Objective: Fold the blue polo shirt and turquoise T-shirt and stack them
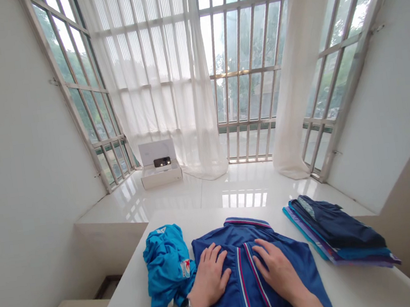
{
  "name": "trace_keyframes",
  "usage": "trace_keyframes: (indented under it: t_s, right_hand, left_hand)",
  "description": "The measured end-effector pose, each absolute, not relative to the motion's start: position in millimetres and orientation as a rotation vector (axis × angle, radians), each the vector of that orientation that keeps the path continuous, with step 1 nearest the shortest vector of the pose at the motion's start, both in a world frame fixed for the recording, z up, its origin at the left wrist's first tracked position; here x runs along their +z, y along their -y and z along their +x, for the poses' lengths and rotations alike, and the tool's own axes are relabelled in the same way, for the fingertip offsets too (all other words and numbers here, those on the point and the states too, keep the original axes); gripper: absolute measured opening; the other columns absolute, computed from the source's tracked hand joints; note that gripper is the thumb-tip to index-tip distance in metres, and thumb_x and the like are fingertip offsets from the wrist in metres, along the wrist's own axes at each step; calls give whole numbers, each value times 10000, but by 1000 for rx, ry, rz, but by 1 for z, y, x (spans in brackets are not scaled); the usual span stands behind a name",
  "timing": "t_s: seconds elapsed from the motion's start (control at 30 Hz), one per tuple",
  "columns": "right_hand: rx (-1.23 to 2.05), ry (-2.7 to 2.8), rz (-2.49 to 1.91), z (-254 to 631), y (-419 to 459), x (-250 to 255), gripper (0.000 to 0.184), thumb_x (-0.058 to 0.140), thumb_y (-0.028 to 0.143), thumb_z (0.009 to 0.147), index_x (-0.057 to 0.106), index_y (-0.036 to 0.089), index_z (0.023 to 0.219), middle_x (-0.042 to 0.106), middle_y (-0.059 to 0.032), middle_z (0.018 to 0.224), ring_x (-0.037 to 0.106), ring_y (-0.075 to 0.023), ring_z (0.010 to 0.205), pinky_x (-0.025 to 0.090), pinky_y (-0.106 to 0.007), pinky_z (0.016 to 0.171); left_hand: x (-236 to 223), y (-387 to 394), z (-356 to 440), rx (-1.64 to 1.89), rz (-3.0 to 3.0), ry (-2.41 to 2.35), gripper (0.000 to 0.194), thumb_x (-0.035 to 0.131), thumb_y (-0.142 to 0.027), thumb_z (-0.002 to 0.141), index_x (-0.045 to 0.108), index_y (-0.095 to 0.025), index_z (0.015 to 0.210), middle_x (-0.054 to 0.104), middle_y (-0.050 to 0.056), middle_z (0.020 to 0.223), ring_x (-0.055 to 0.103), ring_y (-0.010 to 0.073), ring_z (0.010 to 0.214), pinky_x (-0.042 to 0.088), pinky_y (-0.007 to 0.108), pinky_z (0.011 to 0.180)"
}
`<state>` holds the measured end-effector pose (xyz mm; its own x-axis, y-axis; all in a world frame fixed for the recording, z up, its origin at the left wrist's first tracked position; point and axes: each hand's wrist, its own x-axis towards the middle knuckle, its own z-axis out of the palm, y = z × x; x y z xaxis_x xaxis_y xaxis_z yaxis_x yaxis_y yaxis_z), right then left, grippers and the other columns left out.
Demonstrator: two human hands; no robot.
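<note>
A navy polo shirt point(215, 239) lies face down on the white table, its striped collar point(247, 222) toward the window. Both sleeves are folded inward, so their red-and-white striped cuffs run side by side down the middle. My left hand point(210, 272) rests flat on the left folded sleeve, fingers spread. On the right folded sleeve lies my right hand point(277, 269), its fingers also apart and slightly bent. Left of the shirt, near my left wrist, is a crumpled bright blue garment point(166, 263). The polo's lower part runs out of view at the bottom.
A stack of folded clothes point(343, 231) sits on the table's right side. On the white windowsill point(202, 193) stands an open white box point(161, 176) with a small black device point(162, 162) on it. Sheer curtains point(191, 100) hang before the barred window.
</note>
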<state>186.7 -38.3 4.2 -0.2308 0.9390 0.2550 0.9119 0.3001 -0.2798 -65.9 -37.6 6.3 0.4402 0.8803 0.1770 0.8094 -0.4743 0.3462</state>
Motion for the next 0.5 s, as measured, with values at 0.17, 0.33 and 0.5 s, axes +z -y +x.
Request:
trace_keyframes:
  t_s: [0.17, 0.33, 0.5]
  right_hand:
    - [316, 2246, -1662, 139, 25, 20, 536, 485, 452, 930, 551, 140, 1361, 615, -153, 1320, 537, -302, 1235, 413, -412, 1056]
    - [406, 2211, -1736, 121, 7, 18, 347, 591, 403, 838, 684, 171, 1079, 668, -130, 1069, 594, -316, 1034, 440, -430, 923]
    - [532, 2078, -1756, 121, -6, 11, 210, 657, 326, 736, 657, 179, 885, 661, -105, 939, 610, -268, 883, 450, -370, 795]
  left_hand:
    - [-2, 39, -68, 583, 2465, -1469, 442, 485, -310, 964, 502, -245, 1401, 500, 88, 1478, 381, 291, 1417, 313, 531, 1187]
    - [-1, 36, -69, 746, 2422, -1441, 401, 490, -286, 962, 536, -226, 1356, 550, 93, 1418, 428, 282, 1383, 353, 521, 1173]
    - [-5, 35, -73, 923, 2361, -1373, 341, 486, -292, 973, 559, -233, 1301, 593, 86, 1356, 463, 270, 1355, 394, 526, 1147]
